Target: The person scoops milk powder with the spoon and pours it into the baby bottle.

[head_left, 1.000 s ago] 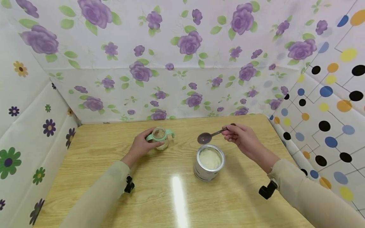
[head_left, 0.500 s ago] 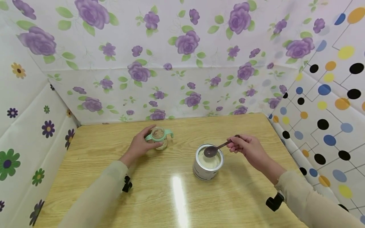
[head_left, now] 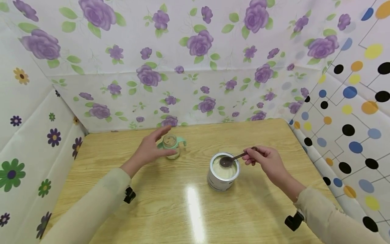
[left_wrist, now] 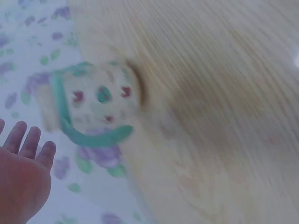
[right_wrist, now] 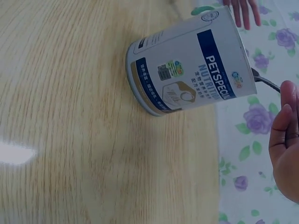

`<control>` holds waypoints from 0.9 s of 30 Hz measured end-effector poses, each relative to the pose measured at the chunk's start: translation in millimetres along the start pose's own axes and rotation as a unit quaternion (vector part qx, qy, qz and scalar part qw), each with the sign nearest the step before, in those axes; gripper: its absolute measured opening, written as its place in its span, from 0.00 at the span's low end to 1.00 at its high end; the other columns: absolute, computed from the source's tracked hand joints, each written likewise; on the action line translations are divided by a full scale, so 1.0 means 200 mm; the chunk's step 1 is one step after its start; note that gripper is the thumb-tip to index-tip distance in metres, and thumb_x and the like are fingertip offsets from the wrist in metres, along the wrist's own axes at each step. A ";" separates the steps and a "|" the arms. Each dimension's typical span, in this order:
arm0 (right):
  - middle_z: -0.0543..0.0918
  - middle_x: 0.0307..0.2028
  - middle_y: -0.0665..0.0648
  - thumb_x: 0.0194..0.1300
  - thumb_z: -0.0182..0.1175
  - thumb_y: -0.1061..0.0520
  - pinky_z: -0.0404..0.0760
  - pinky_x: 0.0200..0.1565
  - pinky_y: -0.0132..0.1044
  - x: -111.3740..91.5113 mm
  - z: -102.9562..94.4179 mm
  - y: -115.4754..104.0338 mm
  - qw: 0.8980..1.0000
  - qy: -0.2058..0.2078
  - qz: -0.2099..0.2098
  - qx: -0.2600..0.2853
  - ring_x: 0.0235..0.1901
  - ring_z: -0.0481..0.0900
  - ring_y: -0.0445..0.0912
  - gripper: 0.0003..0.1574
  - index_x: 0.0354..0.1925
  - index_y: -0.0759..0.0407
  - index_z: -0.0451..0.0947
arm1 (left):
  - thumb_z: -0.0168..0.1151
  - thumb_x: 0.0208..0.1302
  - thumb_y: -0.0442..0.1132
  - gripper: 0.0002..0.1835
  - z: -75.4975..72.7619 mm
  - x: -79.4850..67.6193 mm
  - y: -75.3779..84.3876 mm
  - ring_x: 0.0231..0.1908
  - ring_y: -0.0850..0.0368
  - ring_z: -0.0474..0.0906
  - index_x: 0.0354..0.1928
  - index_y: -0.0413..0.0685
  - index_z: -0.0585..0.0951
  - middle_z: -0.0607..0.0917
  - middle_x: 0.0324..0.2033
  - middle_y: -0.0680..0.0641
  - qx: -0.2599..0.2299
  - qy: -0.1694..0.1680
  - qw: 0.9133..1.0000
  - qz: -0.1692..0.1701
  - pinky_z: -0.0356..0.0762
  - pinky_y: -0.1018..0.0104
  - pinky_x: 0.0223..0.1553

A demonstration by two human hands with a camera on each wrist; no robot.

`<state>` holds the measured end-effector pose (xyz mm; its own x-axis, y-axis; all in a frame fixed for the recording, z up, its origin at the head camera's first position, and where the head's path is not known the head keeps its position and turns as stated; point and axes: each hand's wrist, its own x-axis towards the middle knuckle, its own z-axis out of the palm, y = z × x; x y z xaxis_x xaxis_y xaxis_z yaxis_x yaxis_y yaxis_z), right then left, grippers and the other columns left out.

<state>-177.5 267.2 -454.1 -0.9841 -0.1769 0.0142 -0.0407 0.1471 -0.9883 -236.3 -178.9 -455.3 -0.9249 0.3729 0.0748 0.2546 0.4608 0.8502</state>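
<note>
Well, the right hand [head_left: 270,162] pinches a spoon [head_left: 226,162].

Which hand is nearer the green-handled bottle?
Left: the left hand is beside the green-handled bottle; the right hand is farther away, beyond the powder can, holding the spoon.

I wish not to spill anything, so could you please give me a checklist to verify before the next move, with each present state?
1. Right hand holds the spoon: ok.
2. Spoon's bowl is within the can's opening, seen from above: ok.
3. Can stands upright on the table: ok.
4. Spoon touches the pale contents: cannot tell.
5. Left hand grips the green-handled jar: not ok, fingers are extended.
</note>
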 end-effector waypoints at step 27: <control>0.91 0.33 0.59 0.80 0.63 0.59 0.88 0.34 0.34 -0.07 0.09 0.03 0.987 0.040 -0.115 -0.105 0.30 0.90 0.46 0.11 0.48 0.64 0.89 | 0.88 0.52 0.50 0.59 0.59 0.05 0.15 0.76 0.52 0.67 0.84 0.60 0.63 0.70 0.78 0.53 -0.026 -0.121 0.990 0.068 0.64 0.52 0.78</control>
<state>-160.6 253.8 -462.6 -0.9545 -0.1533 0.2557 -0.2923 0.3123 -0.9039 -203.6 -66.2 -491.7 -0.7868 0.6134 0.0681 0.3505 0.3534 0.8673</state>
